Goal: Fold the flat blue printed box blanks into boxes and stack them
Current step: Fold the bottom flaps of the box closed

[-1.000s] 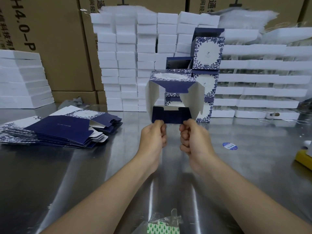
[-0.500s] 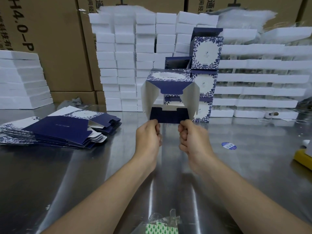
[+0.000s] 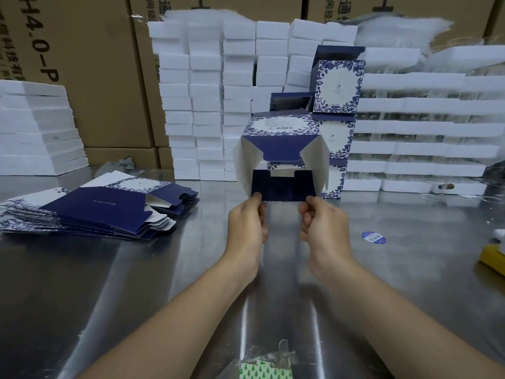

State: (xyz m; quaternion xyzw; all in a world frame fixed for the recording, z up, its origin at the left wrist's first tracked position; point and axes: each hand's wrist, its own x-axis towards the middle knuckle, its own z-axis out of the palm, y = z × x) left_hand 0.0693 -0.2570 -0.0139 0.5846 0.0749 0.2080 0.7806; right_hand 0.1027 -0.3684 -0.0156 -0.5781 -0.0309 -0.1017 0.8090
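Blue box blank point(image 3: 281, 149) squared up, end flaps loose.
Near flap point(image 3: 284, 191) pinched by left hand point(image 3: 246, 228) and right hand point(image 3: 325, 231); next: fold in, lock.

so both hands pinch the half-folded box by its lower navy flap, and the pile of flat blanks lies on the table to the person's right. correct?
One slip: the pile of flat blanks lies to the person's left on the table, not the right, as the head view shows. The rest holds: the left hand and right hand pinch the half-folded box by its lower navy flap.
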